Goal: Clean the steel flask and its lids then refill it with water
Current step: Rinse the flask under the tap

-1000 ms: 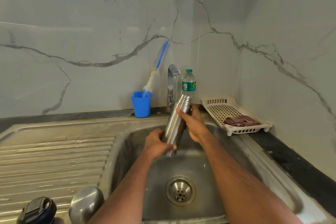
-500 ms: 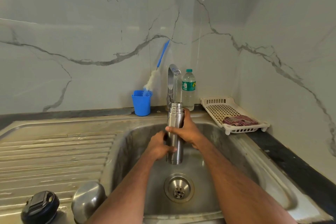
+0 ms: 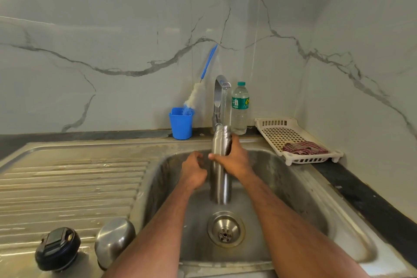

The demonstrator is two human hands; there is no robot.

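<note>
Steel flask (image 3: 220,178) held upright over the sink basin (image 3: 293,187), mouth under the tap (image 3: 220,97). Right hand (image 3: 234,160) wraps its upper body, fingers curled round the flask's left side. Left hand (image 3: 193,172), fingers loosely curled and holding nothing, lies just beside it.

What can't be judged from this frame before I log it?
- Head view: water level inside the steel flask; its wall hides it.
- Left hand beside the flask: contact unclear, blurred.
- Plastic bottle label: too small to read.
- Black lid and steel cap: cleanliness unreadable.
</note>
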